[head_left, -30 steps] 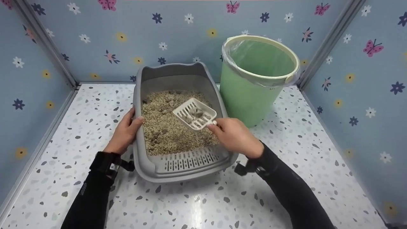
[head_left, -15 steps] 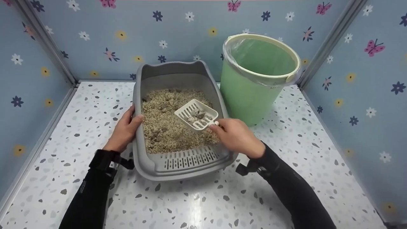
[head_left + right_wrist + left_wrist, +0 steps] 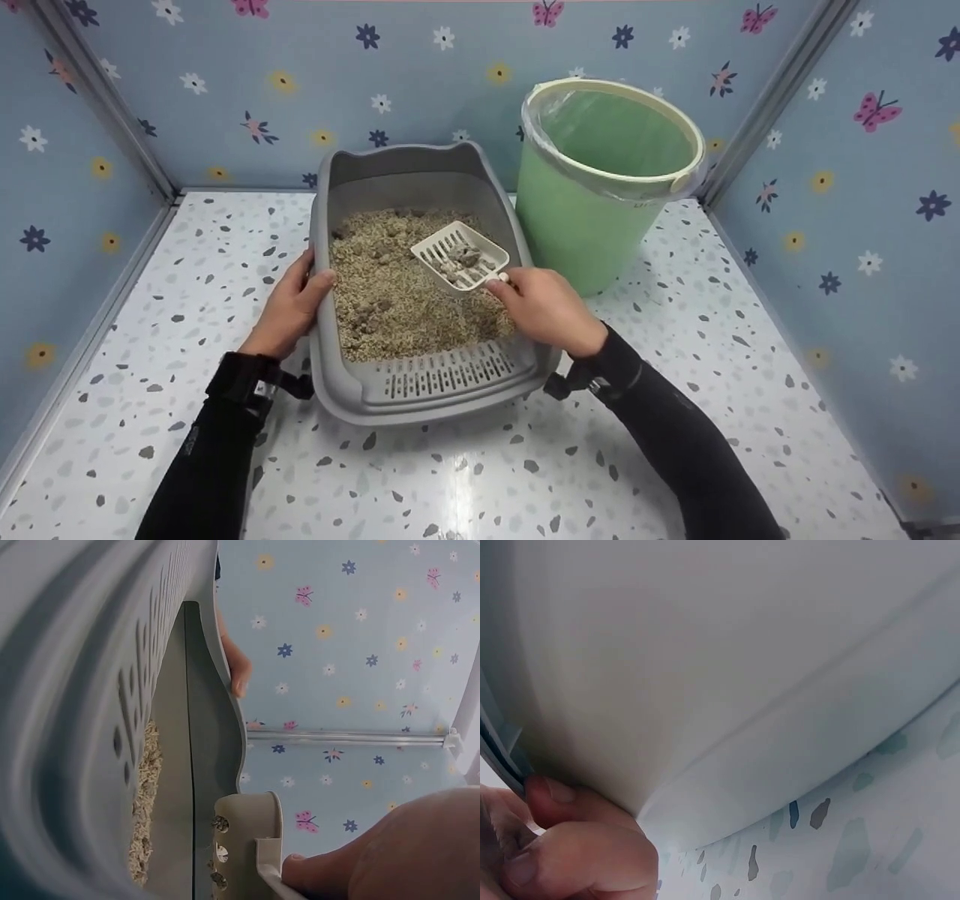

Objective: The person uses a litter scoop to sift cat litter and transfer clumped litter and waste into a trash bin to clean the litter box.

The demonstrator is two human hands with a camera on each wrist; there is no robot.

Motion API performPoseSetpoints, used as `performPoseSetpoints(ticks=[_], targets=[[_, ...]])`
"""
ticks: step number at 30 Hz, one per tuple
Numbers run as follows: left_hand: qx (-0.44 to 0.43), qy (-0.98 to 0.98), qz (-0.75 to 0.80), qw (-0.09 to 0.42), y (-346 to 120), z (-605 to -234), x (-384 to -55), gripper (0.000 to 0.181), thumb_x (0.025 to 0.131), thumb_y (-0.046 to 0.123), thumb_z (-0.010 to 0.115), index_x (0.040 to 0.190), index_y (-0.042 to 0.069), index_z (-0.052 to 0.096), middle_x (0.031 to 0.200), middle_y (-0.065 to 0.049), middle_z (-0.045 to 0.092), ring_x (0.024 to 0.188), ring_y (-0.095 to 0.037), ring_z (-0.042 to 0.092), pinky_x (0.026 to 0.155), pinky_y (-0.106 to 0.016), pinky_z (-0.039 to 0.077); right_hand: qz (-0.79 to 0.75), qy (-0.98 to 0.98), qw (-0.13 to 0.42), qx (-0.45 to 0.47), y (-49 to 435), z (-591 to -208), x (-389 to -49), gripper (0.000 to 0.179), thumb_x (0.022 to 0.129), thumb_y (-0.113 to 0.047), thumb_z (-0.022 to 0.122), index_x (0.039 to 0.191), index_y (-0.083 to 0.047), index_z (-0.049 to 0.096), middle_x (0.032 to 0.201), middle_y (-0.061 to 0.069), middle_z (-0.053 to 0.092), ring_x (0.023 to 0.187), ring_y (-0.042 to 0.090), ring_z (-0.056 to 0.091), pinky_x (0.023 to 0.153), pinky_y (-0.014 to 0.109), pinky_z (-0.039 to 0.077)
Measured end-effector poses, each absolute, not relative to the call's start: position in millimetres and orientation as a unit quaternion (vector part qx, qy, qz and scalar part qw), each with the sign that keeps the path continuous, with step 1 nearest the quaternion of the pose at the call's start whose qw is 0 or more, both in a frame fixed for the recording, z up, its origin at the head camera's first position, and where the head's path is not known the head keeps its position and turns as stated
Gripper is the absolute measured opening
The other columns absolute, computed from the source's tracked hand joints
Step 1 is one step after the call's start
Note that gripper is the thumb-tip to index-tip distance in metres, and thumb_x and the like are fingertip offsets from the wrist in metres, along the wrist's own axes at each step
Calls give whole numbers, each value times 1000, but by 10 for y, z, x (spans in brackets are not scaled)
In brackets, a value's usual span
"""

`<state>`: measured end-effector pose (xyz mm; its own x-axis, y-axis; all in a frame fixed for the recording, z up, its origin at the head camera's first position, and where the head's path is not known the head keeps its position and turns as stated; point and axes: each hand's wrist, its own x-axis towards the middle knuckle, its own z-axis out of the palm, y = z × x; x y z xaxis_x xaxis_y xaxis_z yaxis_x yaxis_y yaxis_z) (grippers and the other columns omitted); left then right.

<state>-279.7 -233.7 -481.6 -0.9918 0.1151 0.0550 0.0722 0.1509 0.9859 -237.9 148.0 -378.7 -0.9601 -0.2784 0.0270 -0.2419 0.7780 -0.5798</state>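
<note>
At frame centre, your right fingers [image 3: 501,290] pinch a slotted cream plastic scoop [image 3: 486,246] above the grey plastic tray [image 3: 450,409] your left fingers [image 3: 302,264] grip; best shake the scoop gently.

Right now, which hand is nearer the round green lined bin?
Right. The right hand, gripping a white slotted scoop, is in front of the bin; the left hand holds the left side of the grey plastic litter box, opposite the bin.
</note>
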Motion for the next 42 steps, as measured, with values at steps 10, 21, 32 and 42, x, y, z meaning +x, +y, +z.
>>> performPoseSetpoints(ticks=[10, 21, 32, 42], targets=[[73, 753, 654, 20, -2335, -4812, -2799, 79, 116, 42, 57, 180, 19, 18, 84, -4, 47, 54, -8, 40, 45, -24, 38, -296, 943, 18, -149, 1538, -3708, -2385, 41, 117, -40, 59, 82, -20, 57, 70, -5, 49, 60, 15, 47, 59, 38, 47], [74, 758, 648, 17, -2347, -4794, -2799, 79, 117, 41, 55, 181, 18, 15, 102, -12, 51, 68, -10, 51, 53, -25, 46, -277, 949, -23, -152, 1686, -3107, -2451, 41, 117, -41, 59, 85, -16, 64, 71, -2, 49, 61, 17, 49, 58, 38, 45], [67, 760, 646, 16, -2355, -4809, -2797, 80, 116, 43, 57, 181, 20, 17, 103, -11, 52, 70, -11, 54, 52, -26, 48, -248, 958, -67, -126, 1893, -2468, -2604, 50, 118, -42, 56, 76, -15, 51, 69, -3, 41, 60, 16, 41, 56, 34, 38], [70, 754, 653, 26, -2353, -4799, -2790, 80, 116, 43, 56, 181, 21, 14, 91, -5, 50, 59, -8, 45, 47, -24, 40, -243, 963, -98, -61, 2182, -2192, -2844, 51, 116, -45, 60, 79, -11, 58, 71, -1, 48, 60, 13, 45, 54, 29, 39]])
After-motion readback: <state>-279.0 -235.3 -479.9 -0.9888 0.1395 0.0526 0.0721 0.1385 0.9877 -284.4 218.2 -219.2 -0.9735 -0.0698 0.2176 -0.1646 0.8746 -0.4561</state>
